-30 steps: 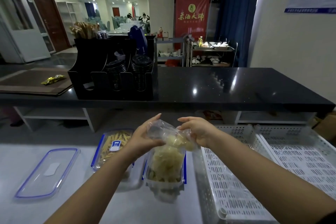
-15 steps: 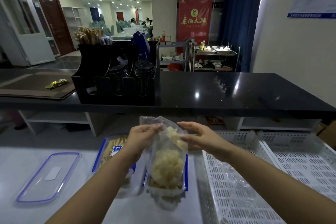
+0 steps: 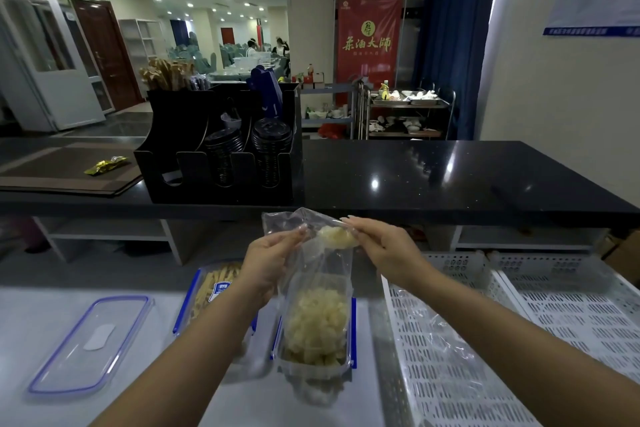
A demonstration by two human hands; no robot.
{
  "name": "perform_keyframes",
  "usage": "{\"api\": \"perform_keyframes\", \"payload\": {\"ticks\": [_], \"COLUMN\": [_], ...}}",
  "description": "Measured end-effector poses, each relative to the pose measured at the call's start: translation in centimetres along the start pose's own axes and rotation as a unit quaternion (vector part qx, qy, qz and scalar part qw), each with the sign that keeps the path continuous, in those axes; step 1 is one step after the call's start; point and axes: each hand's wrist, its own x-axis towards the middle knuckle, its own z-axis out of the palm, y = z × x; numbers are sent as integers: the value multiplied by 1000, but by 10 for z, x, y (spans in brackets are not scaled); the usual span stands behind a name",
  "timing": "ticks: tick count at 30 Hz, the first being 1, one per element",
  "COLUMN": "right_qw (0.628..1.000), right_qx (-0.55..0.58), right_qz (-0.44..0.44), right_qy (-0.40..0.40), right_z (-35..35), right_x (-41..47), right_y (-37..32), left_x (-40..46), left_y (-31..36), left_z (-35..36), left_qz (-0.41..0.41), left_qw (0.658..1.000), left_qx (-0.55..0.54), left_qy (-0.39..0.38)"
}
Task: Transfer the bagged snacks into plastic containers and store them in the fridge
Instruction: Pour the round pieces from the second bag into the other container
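A clear plastic bag [image 3: 313, 253] hangs mouth-down over an open plastic container [image 3: 313, 362] with blue clips. My left hand [image 3: 270, 263] pinches the bag's upper left side. My right hand [image 3: 384, 251] pinches its upper right, where one pale snack piece [image 3: 337, 237] is still caught. Most of the pale yellow snacks [image 3: 315, 326] lie piled in the container. A second container [image 3: 211, 291] of stick-shaped snacks, with its lid on, sits just to the left, partly hidden by my left arm.
A loose blue-rimmed lid [image 3: 91, 343] lies on the white table at the left. White perforated crates [image 3: 485, 340] with an empty clear bag inside stand at the right. A black counter [image 3: 415, 177] with a cup-lid organizer [image 3: 221, 146] runs behind.
Both hands have lifted the bag higher and stretched it upright. The snacks have slid down out of the bag into the container, leaving one piece near the top.
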Motion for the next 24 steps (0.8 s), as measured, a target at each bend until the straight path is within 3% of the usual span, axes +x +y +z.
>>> {"api": "perform_keyframes", "payload": {"ticks": [6,12,24], "right_qw": [1000,998,999], "right_qx": [-4,13,-29], "right_qz": [25,36,20], "right_qy": [13,46,33], "right_z": [-16,-29,-36], "right_x": [19,33,35], "right_y": [-16,-27,-40], "left_x": [-4,-4,-9], "left_y": [14,18,9], "left_z": [6,5,1], "left_qz": [-19,12,62], "left_qw": [999,999,996], "left_qx": [-50,-26,56], "left_qy": [-5,-15,-21]}}
